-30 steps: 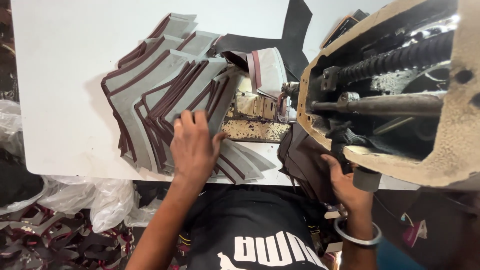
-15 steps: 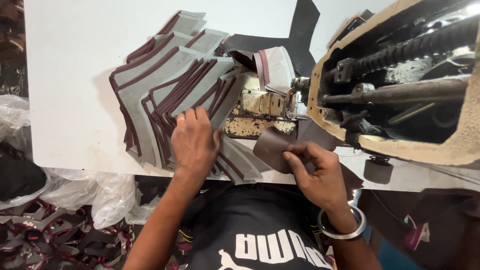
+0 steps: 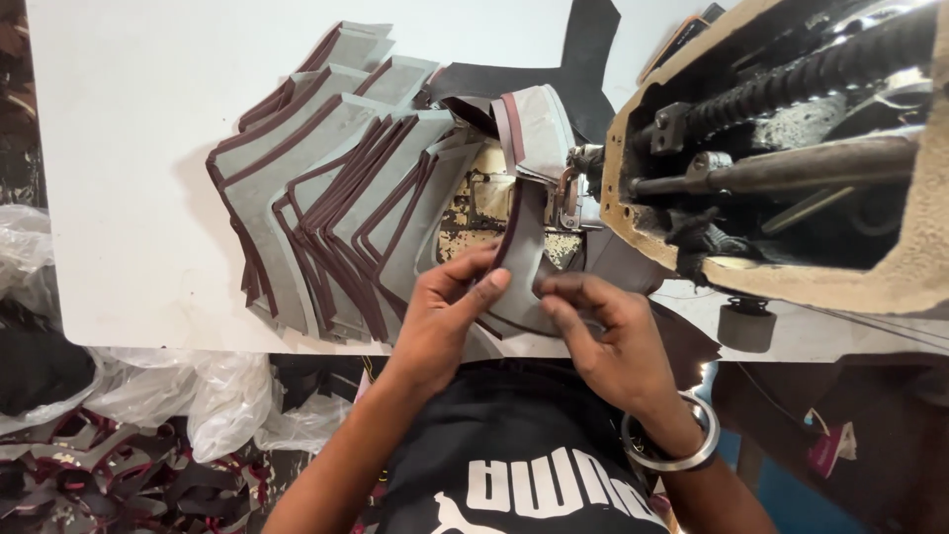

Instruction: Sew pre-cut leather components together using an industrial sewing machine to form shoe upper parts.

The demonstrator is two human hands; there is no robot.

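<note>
Needle area of sewing machine hidden. Left hand and right hand each pinch the dark curved strip just below it, grip closed.

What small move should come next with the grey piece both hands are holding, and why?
Probably slide the grey piece forward to the presser foot: the left hand and right hand pinch its near end, and its maroon edge already points at the foot.
</note>
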